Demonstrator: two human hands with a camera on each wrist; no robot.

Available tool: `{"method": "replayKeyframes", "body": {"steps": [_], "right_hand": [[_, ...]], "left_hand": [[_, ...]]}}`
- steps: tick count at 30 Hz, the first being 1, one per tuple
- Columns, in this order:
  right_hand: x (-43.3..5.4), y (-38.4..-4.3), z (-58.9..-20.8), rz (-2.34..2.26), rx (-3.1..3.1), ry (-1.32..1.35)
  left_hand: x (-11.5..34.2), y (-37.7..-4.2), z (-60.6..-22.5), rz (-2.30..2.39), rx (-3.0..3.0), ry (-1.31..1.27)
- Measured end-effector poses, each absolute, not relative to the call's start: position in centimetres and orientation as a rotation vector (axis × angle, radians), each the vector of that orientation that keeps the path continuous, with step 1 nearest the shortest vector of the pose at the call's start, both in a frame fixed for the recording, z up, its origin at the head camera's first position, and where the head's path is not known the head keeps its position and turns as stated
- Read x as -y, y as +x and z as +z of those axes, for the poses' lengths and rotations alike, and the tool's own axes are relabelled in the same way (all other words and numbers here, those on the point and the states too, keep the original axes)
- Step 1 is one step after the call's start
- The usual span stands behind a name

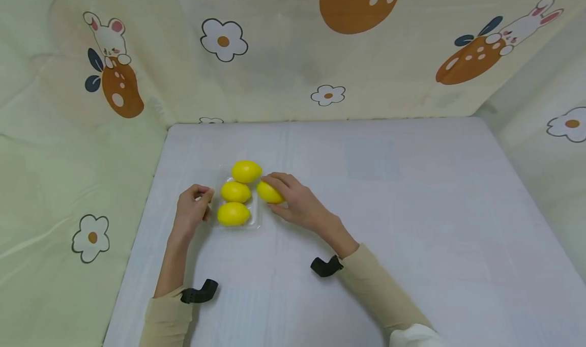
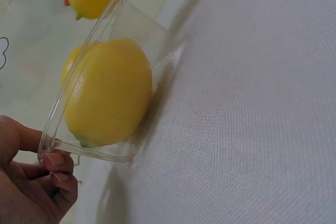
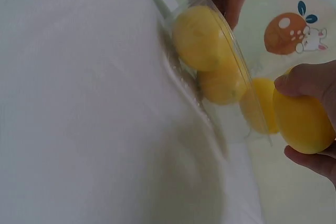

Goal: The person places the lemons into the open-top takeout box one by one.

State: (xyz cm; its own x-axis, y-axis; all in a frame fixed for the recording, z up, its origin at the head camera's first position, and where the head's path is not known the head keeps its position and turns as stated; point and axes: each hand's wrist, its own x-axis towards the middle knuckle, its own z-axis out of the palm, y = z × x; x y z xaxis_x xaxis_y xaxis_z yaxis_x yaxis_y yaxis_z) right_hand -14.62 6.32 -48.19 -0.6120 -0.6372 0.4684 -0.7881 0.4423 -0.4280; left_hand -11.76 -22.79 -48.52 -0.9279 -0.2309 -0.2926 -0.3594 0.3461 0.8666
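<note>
A clear plastic box (image 1: pixel 255 220) stands on the table with three yellow lemons in it: a far one (image 1: pixel 246 171), a middle one (image 1: pixel 235 192) and a near one (image 1: pixel 233 213). My left hand (image 1: pixel 193 208) pinches the box's left rim between thumb and fingers, as the left wrist view shows up close. In my right hand (image 1: pixel 297 202) is another lemon (image 1: pixel 270 192), gripped between thumb and fingers at the box's right side. That lemon is raised above the rim in the right wrist view (image 3: pixel 303 121).
A pale cloth covers the table (image 1: pixel 389 225), which reaches far to the right of the box. Behind and on both sides hang printed curtains (image 1: pixel 274 72) with rabbits and flowers. A black wrist camera (image 1: pixel 326 266) sits on the right sleeve, another (image 1: pixel 200 292) on the left.
</note>
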Motion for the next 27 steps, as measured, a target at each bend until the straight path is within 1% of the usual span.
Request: {"method": "replayKeyframes", "body": {"steps": [5, 10, 27], "right_hand": [[-3.8, -14.5, -47.8, 0.927, 2.401, 1.305], [-2.3, -14.5, -47.7, 0.947, 2.429, 1.311], [-1.0, -14.7, -48.0, 0.871, 2.510, 1.311]], "left_hand": [[22.8, -11.7, -48.6, 1.650, -2.478, -0.544], [22.7, -11.8, -48.6, 1.663, -2.470, -0.537], [22.7, -11.9, -48.5, 1.662, -2.480, -0.534]]}}
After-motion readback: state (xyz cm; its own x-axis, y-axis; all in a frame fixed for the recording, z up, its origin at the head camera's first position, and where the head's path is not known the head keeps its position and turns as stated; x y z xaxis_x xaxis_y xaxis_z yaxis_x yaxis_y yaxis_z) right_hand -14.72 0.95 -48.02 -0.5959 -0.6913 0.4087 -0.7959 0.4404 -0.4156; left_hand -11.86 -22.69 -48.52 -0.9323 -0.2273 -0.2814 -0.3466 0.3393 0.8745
